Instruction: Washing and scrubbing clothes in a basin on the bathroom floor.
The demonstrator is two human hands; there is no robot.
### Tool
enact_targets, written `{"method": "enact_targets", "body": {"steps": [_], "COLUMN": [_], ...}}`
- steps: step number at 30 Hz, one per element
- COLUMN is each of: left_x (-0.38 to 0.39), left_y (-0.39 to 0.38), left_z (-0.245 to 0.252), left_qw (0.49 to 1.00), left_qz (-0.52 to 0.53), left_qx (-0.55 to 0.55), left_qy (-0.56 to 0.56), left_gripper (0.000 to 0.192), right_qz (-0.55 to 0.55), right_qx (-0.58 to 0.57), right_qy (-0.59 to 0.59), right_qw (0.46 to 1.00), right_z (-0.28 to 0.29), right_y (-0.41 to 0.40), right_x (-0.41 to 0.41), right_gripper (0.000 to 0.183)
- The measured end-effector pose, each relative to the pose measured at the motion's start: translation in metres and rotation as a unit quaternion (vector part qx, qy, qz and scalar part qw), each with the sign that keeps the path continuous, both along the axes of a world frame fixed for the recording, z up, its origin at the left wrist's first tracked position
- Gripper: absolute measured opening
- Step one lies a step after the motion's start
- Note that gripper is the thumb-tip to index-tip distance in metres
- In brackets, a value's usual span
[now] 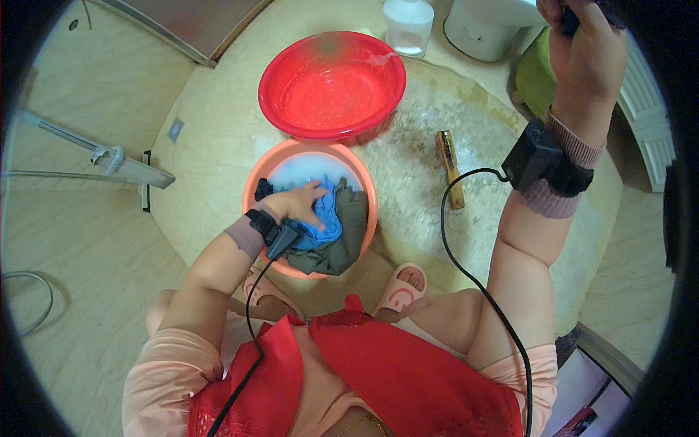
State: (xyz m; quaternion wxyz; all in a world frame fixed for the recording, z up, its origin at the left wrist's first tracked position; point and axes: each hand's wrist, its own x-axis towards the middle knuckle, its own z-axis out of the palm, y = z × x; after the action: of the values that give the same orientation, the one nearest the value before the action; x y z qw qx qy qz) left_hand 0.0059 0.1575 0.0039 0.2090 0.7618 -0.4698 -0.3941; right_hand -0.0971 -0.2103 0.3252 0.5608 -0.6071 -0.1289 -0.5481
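Observation:
My left hand is over an orange plastic basin, its fingers spread and resting on or just above a wet blue cloth. Beside the blue cloth lies a dark olive garment. A small black cloth pokes out at the basin's left side. Cloudy, whitish water fills the far part of the basin. My right hand is raised far to the upper right, its fingers curled around a dark item. The picture's edge cuts that item off, so its kind is unclear.
A red basin with suds inside adjoins the orange one. On the wet floor lies a narrow wooden-looking tool. Behind stand a lidded clear plastic container and a white bucket. A shower head is at left. Black cables trail from both wrists.

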Motion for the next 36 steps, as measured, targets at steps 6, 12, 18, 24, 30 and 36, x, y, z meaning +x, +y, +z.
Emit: {"method": "enact_targets", "body": {"steps": [6,12,18,24,30,36], "left_x": [0.032,0.064,0.033,0.018,0.034,0.060], "left_y": [0.008,-0.014,0.005,-0.006,-0.032,-0.030], "left_z": [0.002,0.026,0.009,-0.032,-0.044,-0.052], "left_qw": [0.996,0.957,0.985,0.969,0.931,0.902], "left_qz": [0.033,0.278,0.136,-0.062,-0.054,-0.154], "left_qx": [-0.020,-0.040,-0.051,0.157,0.332,0.352], "left_qy": [-0.076,0.073,-0.089,-0.178,-0.142,-0.197], "left_gripper": [0.038,0.029,0.092,0.076,0.063,0.049], "right_qz": [-0.025,0.027,0.039,0.021,0.001,0.019], "right_qx": [0.017,0.033,-0.101,-0.234,-0.187,-0.149], "right_qy": [0.046,0.082,0.238,0.325,0.302,0.303], "right_qw": [0.998,0.996,0.965,0.916,0.935,0.941], "right_z": [-0.005,-0.014,-0.074,-0.093,-0.089,-0.089], "right_y": [0.008,0.016,0.032,0.030,0.031,0.031], "right_x": [0.008,0.025,0.093,0.099,0.103,0.104], "right_gripper": [0.007,0.016,0.028,0.037,0.047,0.052]}}
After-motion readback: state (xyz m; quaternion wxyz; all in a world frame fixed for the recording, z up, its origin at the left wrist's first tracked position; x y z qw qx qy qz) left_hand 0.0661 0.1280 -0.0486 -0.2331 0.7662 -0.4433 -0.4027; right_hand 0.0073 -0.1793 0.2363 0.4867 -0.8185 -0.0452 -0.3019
